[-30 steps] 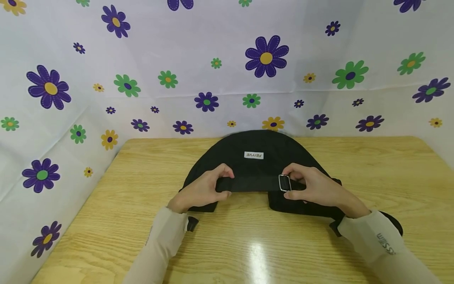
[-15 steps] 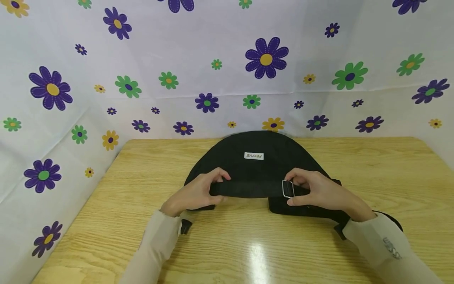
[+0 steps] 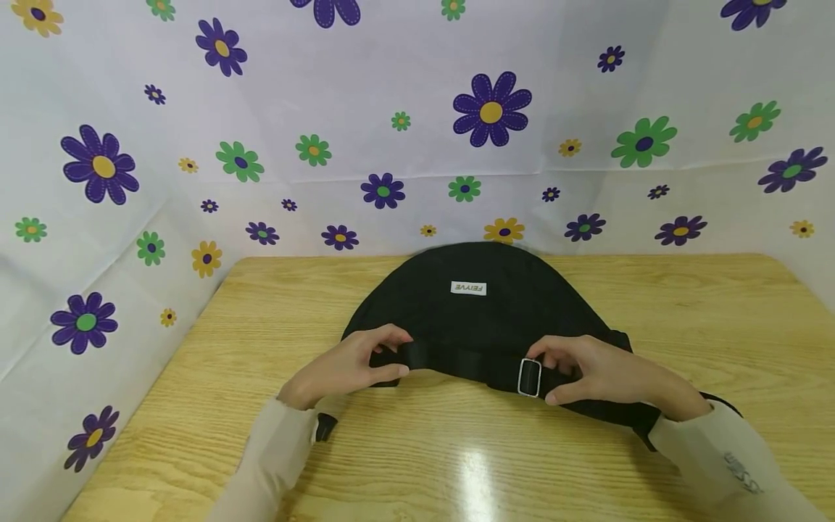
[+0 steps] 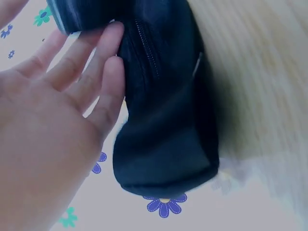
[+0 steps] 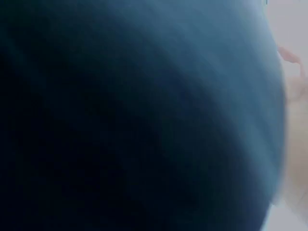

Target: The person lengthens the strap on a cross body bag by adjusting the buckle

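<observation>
A black half-moon bag (image 3: 489, 312) lies on the table with its white label upside down, as seen in the head view. Along its near side runs a wide black strap (image 3: 457, 362), held by both hands. My left hand (image 3: 346, 366) pinches the strap's left part between thumb and fingers. On the right, my right hand (image 3: 607, 370) grips the strap just beside a silver slider buckle (image 3: 539, 378). In the left wrist view the fingers touch the dark fabric near a zipper (image 4: 147, 48). Blurred black fabric (image 5: 144, 115) hides most of the right wrist view.
A wooden table (image 3: 457, 464) carries the bag. Behind and to the left hangs a white flower-print cloth (image 3: 391, 72). A small black strap end (image 3: 325, 426) shows beside the left sleeve.
Both hands have come down toward the person and spread apart, bringing the strap and slider buckle nearer. The strap now sags in the middle; the bag's far edge has barely moved.
</observation>
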Demonstrator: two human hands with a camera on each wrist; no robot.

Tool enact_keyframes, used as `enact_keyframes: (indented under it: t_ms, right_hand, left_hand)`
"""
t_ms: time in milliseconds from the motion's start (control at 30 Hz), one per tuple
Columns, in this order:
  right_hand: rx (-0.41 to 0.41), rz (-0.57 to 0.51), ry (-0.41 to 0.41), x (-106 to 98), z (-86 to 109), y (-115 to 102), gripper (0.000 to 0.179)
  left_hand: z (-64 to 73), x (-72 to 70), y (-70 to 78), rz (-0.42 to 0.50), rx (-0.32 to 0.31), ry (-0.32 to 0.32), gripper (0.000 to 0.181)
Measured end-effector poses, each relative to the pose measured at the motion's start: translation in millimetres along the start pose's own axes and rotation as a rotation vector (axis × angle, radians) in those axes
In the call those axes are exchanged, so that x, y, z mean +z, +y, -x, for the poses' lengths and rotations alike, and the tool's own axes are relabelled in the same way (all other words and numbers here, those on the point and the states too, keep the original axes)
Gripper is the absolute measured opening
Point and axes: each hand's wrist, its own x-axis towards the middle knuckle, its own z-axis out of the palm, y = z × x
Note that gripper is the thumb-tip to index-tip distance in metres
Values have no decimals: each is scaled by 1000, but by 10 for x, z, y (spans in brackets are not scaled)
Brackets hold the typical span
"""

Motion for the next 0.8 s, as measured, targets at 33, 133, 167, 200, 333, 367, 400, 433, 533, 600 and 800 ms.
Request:
enact_keyframes:
  t_ms: [33,133,167,200,333,367,400,433,533,600,800]
  right_hand:
    - [17,0,-10,-7,20,7,44]
    - [31,11,-15,-33,95,44,42]
    - [32,18,-11,-49,128,59,41]
    - [32,23,-6,-67,166,77,40]
    - [33,71,25,-158,325,165,34]
    - [47,87,31,-183,368,181,32]
    - [56,107,40,-204,408,195,31]
    - [70,125,47,-226,448,202,30]
    - [139,159,53,-282,572,187,31]
    - [177,175,52,-312,645,175,30]
    - [234,189,11,-402,845,196,27]
  left_hand:
    - [12,-3,-4,2,-2,-2,34]
    - [46,-8,-15,12,-24,-17,31]
    - [58,-10,-19,14,-37,-24,30]
    - [71,-12,-20,14,-50,-30,30]
    - [117,-14,-32,3,-77,-46,30]
    - [122,-13,-36,-2,-83,-48,30]
    - [126,-10,-40,-10,-83,-47,29]
    - [129,-6,-45,-21,-85,-44,29]
    - [145,6,-36,-56,-104,-35,30]
    - [164,13,-20,-101,-119,-34,31]
    - [218,30,61,-305,-117,-49,25]
